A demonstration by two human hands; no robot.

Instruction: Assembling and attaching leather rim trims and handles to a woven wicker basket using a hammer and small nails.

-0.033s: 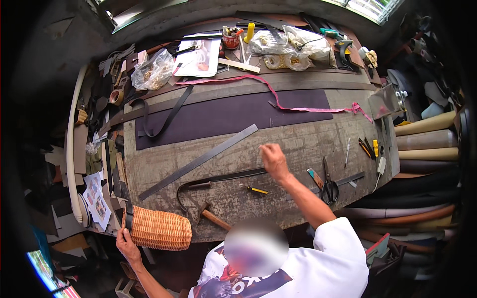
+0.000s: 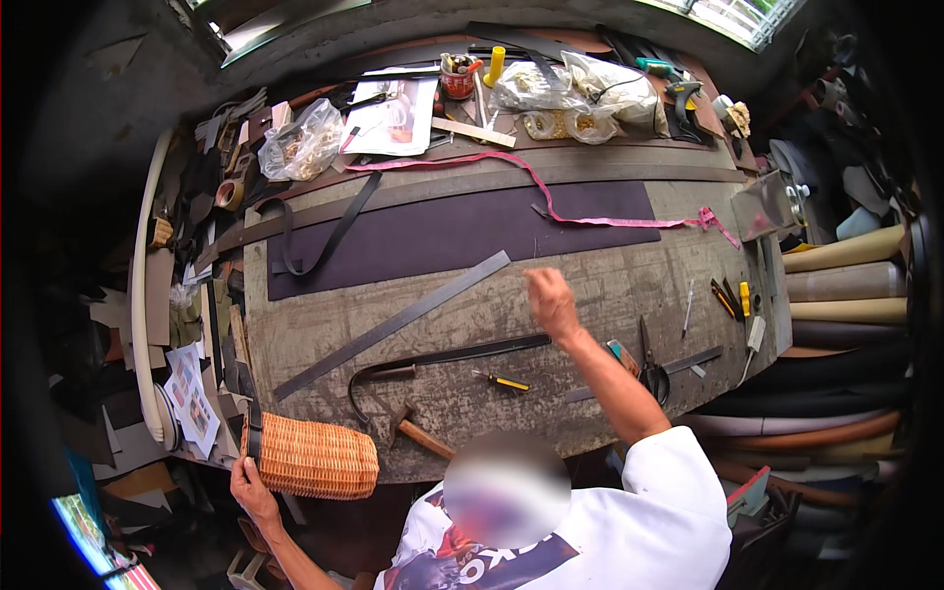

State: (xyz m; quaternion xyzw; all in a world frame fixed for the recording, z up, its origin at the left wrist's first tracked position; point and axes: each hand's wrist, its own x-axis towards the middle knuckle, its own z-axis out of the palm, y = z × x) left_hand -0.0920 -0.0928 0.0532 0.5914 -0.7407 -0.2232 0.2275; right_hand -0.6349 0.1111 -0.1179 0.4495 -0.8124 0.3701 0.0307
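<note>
A woven wicker basket (image 2: 320, 457) lies on its side at the table's near left edge. My left hand (image 2: 254, 492) grips its rim, where a dark band (image 2: 253, 433) runs along the edge. Above the middle of the table, my right hand (image 2: 553, 303) is raised with its fingers pinched together; anything between them is too small to make out. A black strap (image 2: 452, 350) curls across the table below that hand. Between the hands are a hammer (image 2: 423, 436) with a wooden handle and a small yellow-and-black cutter (image 2: 501, 380).
Scissors (image 2: 652, 374), partly behind my right forearm, lie near a metal ruler (image 2: 688, 362). A dark purple leather sheet (image 2: 393, 236), a grey strip (image 2: 393, 324) and a pink measuring tape (image 2: 610, 219) are farther back. Leather rolls (image 2: 846, 283) are stacked at the right.
My right hand has moved a little to the right and away from me, fingers still pinched. More of the black strap shows beside it. My left hand keeps its grip on the basket.
</note>
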